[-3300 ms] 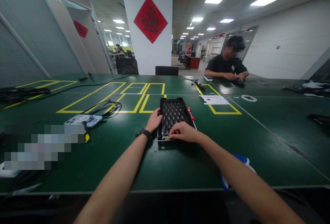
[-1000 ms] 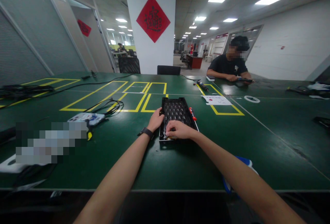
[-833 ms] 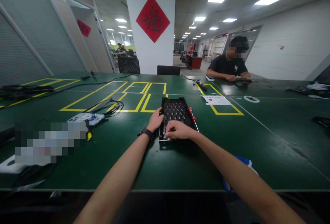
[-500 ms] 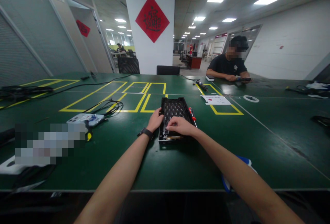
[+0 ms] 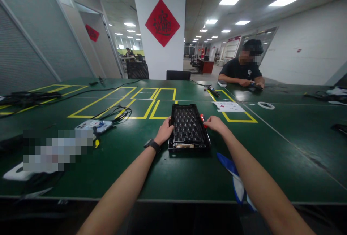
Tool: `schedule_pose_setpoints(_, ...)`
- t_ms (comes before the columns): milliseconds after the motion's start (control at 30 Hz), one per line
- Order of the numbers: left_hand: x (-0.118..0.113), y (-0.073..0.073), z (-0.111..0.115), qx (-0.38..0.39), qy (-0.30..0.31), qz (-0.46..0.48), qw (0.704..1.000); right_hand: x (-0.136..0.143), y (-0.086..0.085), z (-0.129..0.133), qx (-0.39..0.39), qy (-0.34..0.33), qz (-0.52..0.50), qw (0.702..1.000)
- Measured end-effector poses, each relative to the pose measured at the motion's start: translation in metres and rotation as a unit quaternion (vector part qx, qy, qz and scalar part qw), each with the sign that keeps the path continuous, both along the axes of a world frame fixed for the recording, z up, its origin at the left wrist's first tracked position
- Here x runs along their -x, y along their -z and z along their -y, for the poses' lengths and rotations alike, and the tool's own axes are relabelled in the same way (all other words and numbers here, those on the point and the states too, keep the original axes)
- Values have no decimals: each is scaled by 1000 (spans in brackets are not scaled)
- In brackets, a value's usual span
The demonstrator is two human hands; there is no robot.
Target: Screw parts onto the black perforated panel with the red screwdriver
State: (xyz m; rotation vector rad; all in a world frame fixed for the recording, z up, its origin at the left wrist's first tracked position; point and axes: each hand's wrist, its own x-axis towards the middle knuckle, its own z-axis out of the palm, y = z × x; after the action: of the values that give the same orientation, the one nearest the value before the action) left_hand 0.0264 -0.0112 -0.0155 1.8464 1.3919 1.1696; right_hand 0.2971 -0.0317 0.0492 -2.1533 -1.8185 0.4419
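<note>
A black rectangular case (image 5: 187,128) lies on the table in front of me, its top filled with rows of dark, shiny slots. A pale strip (image 5: 184,146) shows along its near end. My left hand (image 5: 165,131) grips the case's left edge, thumb on top and the other fingers mostly hidden. At the right edge of the case, the fingers of my right hand (image 5: 216,123) close on a red-handled tool (image 5: 202,119). Its kind is not clear, since my fingertips cover part of it.
Blue-and-white cloth (image 5: 235,181) lies beneath my right forearm. A white power strip or device (image 5: 93,125) with cables is at left. Beyond my right hand lie a paper sheet (image 5: 230,106), a white ring (image 5: 266,105) and a black tool (image 5: 214,91). A person (image 5: 241,69) sits across the table.
My right hand has moved from above the slots to the right edge of the case and closed on the red-handled tool. My left hand still holds the left edge.
</note>
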Motion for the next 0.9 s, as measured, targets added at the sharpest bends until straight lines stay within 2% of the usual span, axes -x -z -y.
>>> schedule_pose_setpoints(133, -2, -3, 7, -22, -8, -7, 1000, -3, 6, 0, 22, 15, -20, 999)
schedule_pose_setpoints(300, -2, -4, 6, -26, -11, -13, 1000, -5, 10, 2, -16, 61, -59, 996)
schedule_pose_setpoints(400, -2, -2, 2, -24, -18, -23, 999, -2, 3, 0, -65, 74, -120, 988)
schedule_pose_setpoints(500, -5, -1, -2, -16, -24, -28, 999, 16, -8, 3, -123, 68, -198, 970)
schedule_pose_setpoints(567, -7, -5, 0, -20, -22, -28, 999, 38, -12, 10, -161, 38, -273, 948)
schedule_pose_setpoints(633, -9, -13, 8, -58, -15, -22, 998, 65, -11, 21, -187, -59, -494, 847)
schedule_pose_setpoints(667, -9, -18, 14, -95, -9, -19, 995, 78, -9, 27, -172, -100, -556, 807)
schedule_pose_setpoints(700, -9, -23, 22, -133, 2, -19, 991, 90, -6, 33, -161, -118, -588, 784)
schedule_pose_setpoints(767, -9, -34, 40, -166, 46, -25, 985, 106, 0, 44, -171, -125, -613, 761)
schedule_pose_setpoints(900, -8, -46, 70, -118, 111, -28, 986, 116, 4, 57, -244, -109, -598, 755)
